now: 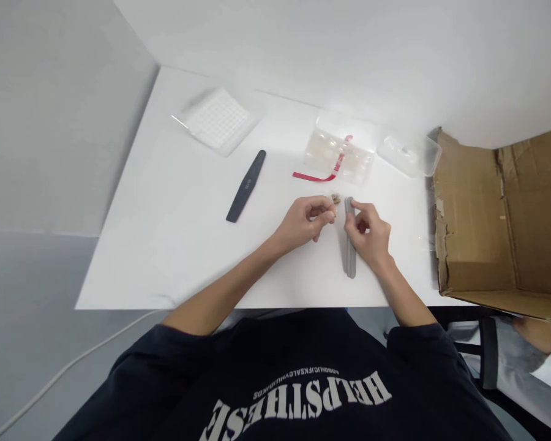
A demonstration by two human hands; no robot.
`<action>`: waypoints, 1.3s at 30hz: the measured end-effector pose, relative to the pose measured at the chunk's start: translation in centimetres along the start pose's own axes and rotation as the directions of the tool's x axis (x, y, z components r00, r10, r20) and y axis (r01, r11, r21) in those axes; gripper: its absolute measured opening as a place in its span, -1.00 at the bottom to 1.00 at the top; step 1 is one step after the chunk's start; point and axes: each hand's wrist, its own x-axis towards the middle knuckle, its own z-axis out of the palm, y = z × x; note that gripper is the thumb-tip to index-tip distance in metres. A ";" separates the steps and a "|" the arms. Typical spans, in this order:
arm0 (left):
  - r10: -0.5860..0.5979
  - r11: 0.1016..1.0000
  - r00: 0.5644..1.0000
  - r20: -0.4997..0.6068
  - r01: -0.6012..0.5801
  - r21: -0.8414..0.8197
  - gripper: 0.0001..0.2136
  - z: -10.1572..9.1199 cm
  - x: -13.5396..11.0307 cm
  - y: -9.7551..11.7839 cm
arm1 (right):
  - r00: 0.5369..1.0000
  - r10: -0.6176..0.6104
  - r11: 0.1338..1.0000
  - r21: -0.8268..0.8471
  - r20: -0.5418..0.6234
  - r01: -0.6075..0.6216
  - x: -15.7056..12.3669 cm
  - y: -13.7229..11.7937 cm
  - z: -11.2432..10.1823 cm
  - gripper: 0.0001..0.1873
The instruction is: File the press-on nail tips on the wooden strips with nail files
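Note:
My left hand (308,219) is closed in a pinch above the white table. Whatever is between its fingertips is too small to name. Just beyond those fingertips lie small brownish-gold pieces (335,199). My right hand (368,233) grips a long, slim grey tool (351,260), with a finger at its far end and the thumb against its side. The tool points away from me, and its exact kind is unclear. Behind both hands is a clear compartmented plastic case (316,150), with a red printed strip (313,177) lying across it and onto the table.
A dark nail file (247,187) lies left of my hands. Farther back sits a white gridded sheet (218,119) in clear plastic. A clear plastic container (406,156) is at the back right. An open cardboard box (477,239) stands at the right edge, beyond which another person partly shows.

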 end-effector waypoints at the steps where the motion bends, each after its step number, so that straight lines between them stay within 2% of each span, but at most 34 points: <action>1: 0.001 1.000 1.000 -0.008 -0.001 0.006 -0.78 0.0 0.0 0.0 | 1.000 0.009 1.000 -0.001 -0.015 -0.009 0.0 0.0 0.0 -0.75; 4: 0.006 1.000 1.000 -0.009 -0.006 0.020 -0.80 0.1 0.0 0.1 | 0.998 -0.064 0.998 0.014 0.021 0.064 0.0 0.1 0.0 -0.74; 8: -0.006 1.000 0.999 -0.031 0.007 0.029 -0.80 0.2 0.0 0.2 | 0.999 0.024 1.000 0.005 0.028 -0.024 -0.1 0.2 0.1 -0.75; 12: 0.002 0.999 1.000 -0.007 -0.002 0.039 -0.79 0.3 -0.1 0.1 | 0.997 -0.033 0.999 0.044 0.063 0.030 0.0 0.2 0.0 -0.74; 16: -0.006 1.000 1.000 -0.030 0.007 0.031 -0.77 0.3 -0.1 0.1 | 1.000 0.022 0.999 0.034 0.008 -0.023 0.1 0.2 -0.1 -0.76; 20: -0.001 0.999 1.000 -0.014 0.002 0.038 -0.77 0.3 0.0 0.1 | 0.998 -0.035 0.998 0.050 0.056 0.033 0.0 0.0 -0.2 -0.75; 23: 0.003 1.000 1.000 -0.025 -0.002 0.031 -0.80 0.2 0.0 0.2 | 1.000 0.000 0.999 0.033 0.016 0.000 0.0 -0.1 -0.2 -0.76; 27: 0.008 1.000 1.000 -0.020 -0.008 0.024 -0.85 0.2 0.0 0.4 | 0.999 -0.047 0.998 0.053 0.019 0.046 0.1 -0.3 -0.2 -0.75; 30: 0.000 1.000 1.000 -0.026 0.001 0.028 -0.86 0.3 0.0 0.4 | 1.000 0.016 0.999 0.037 0.002 -0.016 0.2 -0.4 -0.3 -0.77; 35: 0.009 1.000 1.000 -0.026 -0.008 0.026 -0.83 0.4 0.0 0.2 | 0.998 0.009 0.998 0.059 0.067 -0.013 0.1 -0.3 -0.2 -0.76; 37: 0.001 1.000 0.999 -0.034 0.000 0.030 -0.84 0.4 0.0 0.2 | 0.997 0.057 0.997 0.041 0.044 -0.059 0.0 -0.3 -0.2 -0.76; 39: -0.005 0.999 0.999 -0.032 0.006 0.032 -0.85 0.4 0.0 0.1 | 0.998 0.048 0.998 0.046 0.032 -0.049 0.0 -0.2 -0.2 -0.75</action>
